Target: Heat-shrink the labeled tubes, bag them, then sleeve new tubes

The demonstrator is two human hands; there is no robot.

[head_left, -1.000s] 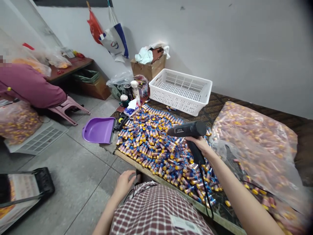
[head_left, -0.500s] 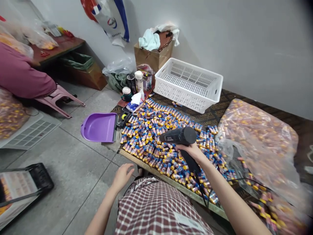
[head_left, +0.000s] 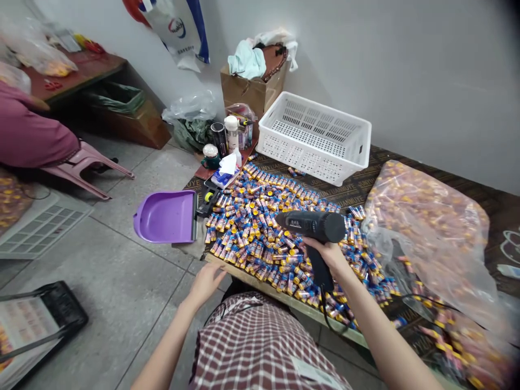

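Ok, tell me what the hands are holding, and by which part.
The right hand grips the blower by the upper part of its handle. The left hand is open and holds nothing.

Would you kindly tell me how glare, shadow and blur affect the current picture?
In the head view, pale glare streaks the plastic bag; in the head view, dark shadow fills the space under the desk; in the head view, the black blower in the right hand looks fairly clear, while the lower-right corner blurs.
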